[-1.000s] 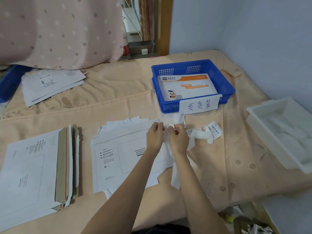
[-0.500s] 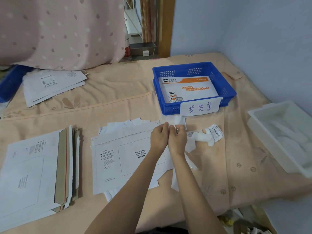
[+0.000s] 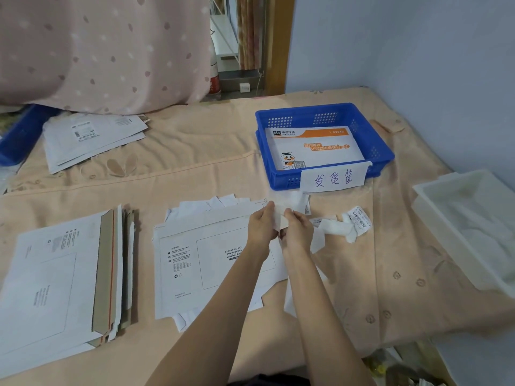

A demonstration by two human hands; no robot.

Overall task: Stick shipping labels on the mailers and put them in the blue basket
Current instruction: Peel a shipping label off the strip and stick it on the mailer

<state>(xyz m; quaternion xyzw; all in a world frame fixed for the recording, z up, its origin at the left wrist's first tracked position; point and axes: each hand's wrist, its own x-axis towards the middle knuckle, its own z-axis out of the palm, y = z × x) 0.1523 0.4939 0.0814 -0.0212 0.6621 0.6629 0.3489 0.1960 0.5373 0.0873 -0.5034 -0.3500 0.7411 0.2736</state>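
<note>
Label pinched between both hands' fingers

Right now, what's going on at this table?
A person is working a white shipping label between both hands, left hand and right hand pinching it above the top mailer of the middle pile. That mailer's waybill box is still bare. The blue basket behind holds at least one orange-printed mailer. More mailers wait at the left, and crumpled label scraps lie to the right.
</note>
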